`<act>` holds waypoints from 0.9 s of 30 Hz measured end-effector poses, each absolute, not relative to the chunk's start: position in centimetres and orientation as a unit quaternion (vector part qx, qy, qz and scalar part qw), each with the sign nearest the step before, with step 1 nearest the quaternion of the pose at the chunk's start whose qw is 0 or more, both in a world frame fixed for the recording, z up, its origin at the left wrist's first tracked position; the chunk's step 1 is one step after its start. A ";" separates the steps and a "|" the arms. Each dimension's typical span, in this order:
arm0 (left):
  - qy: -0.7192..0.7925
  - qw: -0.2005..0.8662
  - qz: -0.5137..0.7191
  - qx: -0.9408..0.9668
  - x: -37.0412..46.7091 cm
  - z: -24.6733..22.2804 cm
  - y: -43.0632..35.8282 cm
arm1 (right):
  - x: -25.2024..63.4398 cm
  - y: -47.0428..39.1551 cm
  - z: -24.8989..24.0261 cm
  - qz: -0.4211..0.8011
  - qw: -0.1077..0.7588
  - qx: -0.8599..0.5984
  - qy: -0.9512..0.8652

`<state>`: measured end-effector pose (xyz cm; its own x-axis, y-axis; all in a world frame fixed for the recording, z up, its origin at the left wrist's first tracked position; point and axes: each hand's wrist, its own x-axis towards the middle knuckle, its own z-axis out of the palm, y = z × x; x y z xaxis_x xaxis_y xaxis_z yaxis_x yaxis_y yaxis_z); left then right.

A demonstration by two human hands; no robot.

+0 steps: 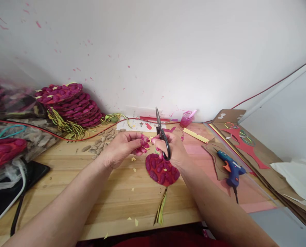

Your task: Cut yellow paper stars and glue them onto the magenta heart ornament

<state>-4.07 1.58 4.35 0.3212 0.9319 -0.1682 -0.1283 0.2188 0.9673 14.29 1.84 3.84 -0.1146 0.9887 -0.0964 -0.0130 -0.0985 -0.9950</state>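
My right hand (173, 148) is closed around a pair of black-handled scissors (159, 118), whose blades point up and away from me. Between the fingertips of both hands is a small pale-yellow paper star (150, 139). My left hand (127, 146) pinches at its left side, with pink stains on the fingers. Below the hands, on the table, lies a round red piece covered with magenta-painted lumps (159, 173). A yellow-and-dark tassel (161, 208) hangs from its near edge. The right hand partly covers the round piece.
Peanuts (101, 144) and yellow paper scraps (134, 170) lie on the wooden table. Left stands a stack of similar magenta rounds (77, 108). To the right are a blue glue gun (231, 168), a yellow paper strip (195, 135) and a pink-stained cup (186, 119). A red cord crosses behind.
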 end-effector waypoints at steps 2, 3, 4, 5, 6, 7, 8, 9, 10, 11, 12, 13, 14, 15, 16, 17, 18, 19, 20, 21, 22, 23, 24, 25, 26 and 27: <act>0.427 0.655 0.409 0.471 -4.0 4.4 1.5 | 14.2 1.8 3.8 0.555 0.447 -0.493 -0.499; 0.431 0.651 0.412 0.470 -3.9 4.4 1.5 | 14.2 1.7 3.9 0.554 0.445 -0.495 -0.500; 0.436 0.645 0.415 0.471 -3.8 4.5 1.5 | 14.1 1.7 3.9 0.553 0.442 -0.497 -0.501; 0.440 0.639 0.417 0.474 -3.8 4.5 1.5 | 14.1 1.6 3.9 0.554 0.438 -0.499 -0.503; 0.443 0.633 0.418 0.478 -3.7 4.5 1.5 | 14.1 1.6 3.9 0.556 0.433 -0.499 -0.505; 0.445 0.629 0.419 0.480 -3.7 4.6 1.5 | 14.1 1.6 3.9 0.559 0.428 -0.498 -0.506; 0.448 0.626 0.420 0.481 -3.7 4.6 1.5 | 14.1 1.6 3.9 0.563 0.425 -0.495 -0.507; 0.451 0.623 0.421 0.481 -3.7 4.6 1.6 | 14.2 1.6 4.0 0.569 0.422 -0.491 -0.507; 0.453 0.621 0.421 0.481 -3.8 4.6 1.6 | 14.3 1.7 4.0 0.575 0.420 -0.486 -0.506; 0.454 0.620 0.421 0.482 -3.8 4.6 1.6 | 14.4 1.7 4.0 0.581 0.420 -0.480 -0.506; 0.455 0.618 0.421 0.483 -3.8 4.6 1.7 | 14.5 1.8 4.1 0.585 0.420 -0.474 -0.506; 0.455 0.618 0.420 0.484 -3.8 4.6 1.7 | 14.6 1.8 4.1 0.589 0.420 -0.470 -0.507; 0.456 0.618 0.418 0.486 -3.8 4.7 1.7 | 14.6 1.8 4.1 0.591 0.418 -0.467 -0.507; 0.457 0.618 0.416 0.485 -3.8 4.7 1.7 | 14.6 1.8 4.2 0.593 0.416 -0.466 -0.508; 0.459 0.618 0.416 0.484 -3.8 4.7 1.7 | 14.6 1.8 4.2 0.594 0.414 -0.468 -0.507; 0.461 0.617 0.415 0.484 -3.8 4.7 1.7 | 14.6 1.8 4.2 0.595 0.411 -0.470 -0.507; 0.462 0.616 0.415 0.484 -3.8 4.7 1.7 | 14.6 1.7 4.2 0.595 0.408 -0.473 -0.505; 0.463 0.615 0.414 0.485 -3.8 4.7 1.7 | 14.6 1.7 4.2 0.595 0.406 -0.475 -0.505; 0.463 0.615 0.412 0.488 -3.8 4.7 1.7 | 14.6 1.7 4.2 0.595 0.405 -0.477 -0.505; 0.461 0.615 0.410 0.491 -3.8 4.6 1.7 | 14.6 1.7 4.2 0.593 0.405 -0.478 -0.505; 0.459 0.616 0.406 0.496 -3.8 4.6 1.7 | 14.5 1.7 4.2 0.593 0.404 -0.479 -0.506; 0.457 0.616 0.403 0.500 -3.8 4.6 1.7 | 14.5 1.7 4.3 0.591 0.403 -0.481 -0.506; 0.454 0.617 0.400 0.504 -3.8 4.5 1.7 | 14.5 1.7 4.3 0.590 0.402 -0.482 -0.508; 0.451 0.616 0.398 0.508 -3.8 4.5 1.7 | 14.5 1.7 4.3 0.588 0.401 -0.483 -0.509; 0.450 0.616 0.397 0.511 -3.8 4.5 1.7 | 14.5 1.7 4.3 0.586 0.401 -0.485 -0.510; 0.449 0.616 0.395 0.513 -3.8 4.5 1.7 | 14.5 1.7 4.3 0.584 0.401 -0.486 -0.511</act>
